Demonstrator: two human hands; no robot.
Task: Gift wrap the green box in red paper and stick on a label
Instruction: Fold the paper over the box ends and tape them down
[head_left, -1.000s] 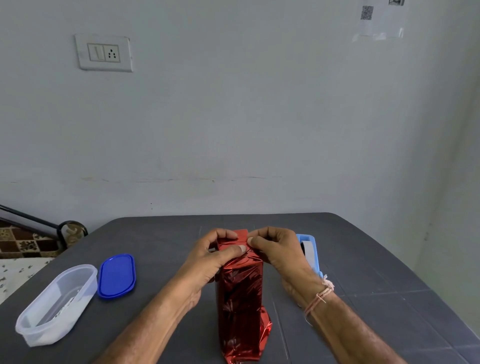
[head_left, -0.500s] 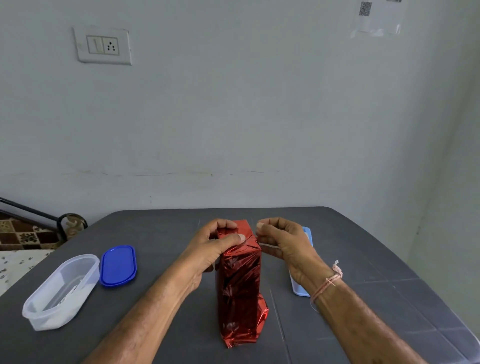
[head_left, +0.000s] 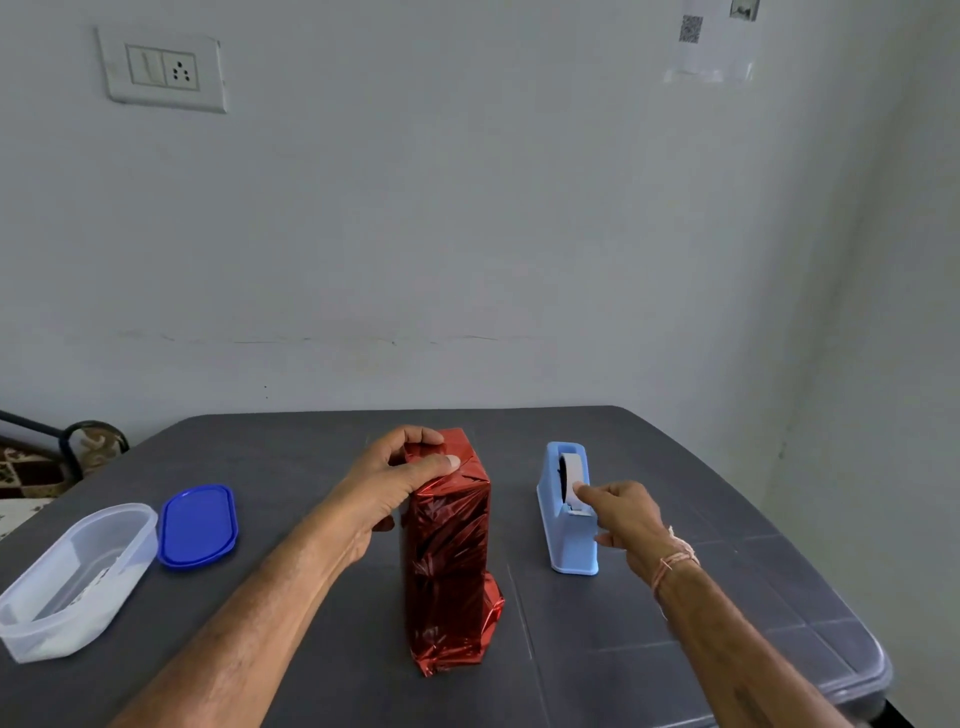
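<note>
Holding wrapped box (head_left: 448, 551) upright at table (head_left: 675, 519) centre: our left hand (head_left: 395, 483) grip closed over top fold. Right hand (head_left: 618, 512) nearer tape dispenser (head_left: 567, 512), fingertips pinching tape end, just right of box.

1. One box wrapped in red paper (head_left: 448, 551).
2. One light-blue tape dispenser (head_left: 569, 512).
3. One clear plastic tub (head_left: 72, 579), perhaps holding slips; too blurred to count.
4. One blue lid (head_left: 197, 526).
5. Two hands: left hand (head_left: 387, 486), right hand (head_left: 623, 514).

Right hand (head_left: 626, 514) left the wrapped box (head_left: 449, 551) for the tape dispenser (head_left: 566, 512).
</note>
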